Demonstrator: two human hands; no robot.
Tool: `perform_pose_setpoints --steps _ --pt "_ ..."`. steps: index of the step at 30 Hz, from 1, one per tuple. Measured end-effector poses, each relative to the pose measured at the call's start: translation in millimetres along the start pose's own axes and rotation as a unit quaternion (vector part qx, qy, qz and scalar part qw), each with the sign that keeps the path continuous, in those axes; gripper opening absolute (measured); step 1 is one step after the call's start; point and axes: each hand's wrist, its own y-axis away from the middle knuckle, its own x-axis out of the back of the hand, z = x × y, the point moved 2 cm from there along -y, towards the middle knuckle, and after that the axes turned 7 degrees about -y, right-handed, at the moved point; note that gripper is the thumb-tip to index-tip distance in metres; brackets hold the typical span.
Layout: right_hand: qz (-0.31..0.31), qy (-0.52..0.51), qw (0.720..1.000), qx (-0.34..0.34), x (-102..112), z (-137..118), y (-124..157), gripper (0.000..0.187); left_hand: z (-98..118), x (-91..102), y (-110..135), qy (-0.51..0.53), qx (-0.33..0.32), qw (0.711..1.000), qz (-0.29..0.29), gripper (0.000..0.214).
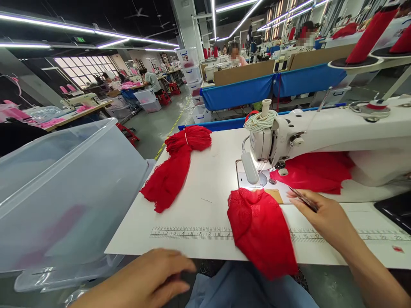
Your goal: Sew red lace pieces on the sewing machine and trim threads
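Above you, strip lights cross a dark ceiling; to your left is a gridded window, and ahead a yellow-striped line marks the grey floor near a pale column.

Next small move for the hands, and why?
Probably bring the left hand across to steady the red lace-trimmed piece: it hangs over the front edge of the white sewing table, the left hand looks empty and is off to one side, and the right hand holds what look like thread snips.
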Motion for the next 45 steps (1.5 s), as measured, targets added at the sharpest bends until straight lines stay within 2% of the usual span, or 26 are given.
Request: perform_pose_setpoints --steps 1,2,5,7,9,13,15,17,27,29,32,33,35,37,38,41,45 --pt "-0.020 -0.006 1.000 0.003 -8.9 -4.0 -3.8 0.036 12.2 3.9 -14.1 -0.009 -0.029 1.000 -0.006 0.025" --pt "-0.036 -0.010 0.999 0.007 -16.5 -7.3 -7.2 0.037 23.8 8.6 -29.9 -0.018 -0.057 0.998 0.012 0.026" --pt "-0.063 -0.017 0.998 0.024 -32.0 -13.2 -13.2 0.036 52.5 18.2 -80.9 -0.039 -0.143 0.983 0.107 0.027" --pt "-0.064 -0.017 0.997 0.034 -37.6 -15.0 -14.2 0.034 66.7 17.8 -114.4 -0.046 -0.171 0.969 0.171 0.027" --pt "-0.060 -0.015 0.997 0.040 -40.6 -15.9 -14.1 0.032 80.9 12.0 -145.1 -0.060 -0.203 0.956 0.203 0.028" --pt "-0.044 -0.006 0.998 0.035 -40.6 -15.6 -12.3 0.032 101.4 -2.8 -191.3 -0.052 -0.158 0.962 0.217 0.034" --pt "-0.045 -0.005 0.998 0.033 -39.1 -15.2 -10.1 0.032 106.0 -7.3 -202.6 0.025 -0.145 0.967 0.209 0.023" --pt "-0.055 -0.007 0.998 0.035 -37.9 -15.3 -6.7 0.030 107.1 -9.4 -206.3 0.098 -0.149 0.966 0.185 0.012" --pt "-0.120 -0.087 0.988 0.040 -40.9 -26.6 7.9 0.032 94.8 1.8 -187.9 0.256 -0.174 0.950 0.046 0.024" --pt "-0.124 -0.095 0.987 0.039 -41.1 -27.4 8.4 0.032 96.0 2.8 -184.5 0.288 -0.199 0.937 0.005 0.024" --pt "-0.132 -0.107 0.985 0.040 -42.9 -27.6 10.3 0.032 97.3 0.9 -183.6 0.372 -0.219 0.901 -0.034 0.027" --pt "-0.115 -0.107 0.986 0.046 -43.4 -27.7 11.3 0.031 96.7 -0.7 -184.7 0.402 -0.210 0.890 -0.037 0.029" --pt "-0.027 -0.090 0.992 0.079 -42.9 -28.3 13.9 0.026 94.5 -4.6 -187.5 0.439 -0.177 0.880 -0.029 0.030" --pt "0.072 -0.061 0.984 0.150 -42.3 -30.5 17.6 0.018 92.9 -8.1 -189.5 0.453 -0.157 0.878 -0.019 0.028" --pt "0.097 -0.047 0.975 0.196 -42.9 -32.1 19.5 0.015 92.8 -9.3 -189.8 0.456 -0.154 0.876 -0.017 0.027" --pt "0.073 0.000 0.952 0.297 -47.8 -34.9 22.5 0.019 94.0 -10.9 -188.8 0.463 -0.161 0.871 -0.016 0.028" --pt "0.059 0.139 0.938 0.311 -55.3 -31.8 20.1 0.022 94.1 -11.1 -187.8 0.440 -0.177 0.880 0.003 0.025"
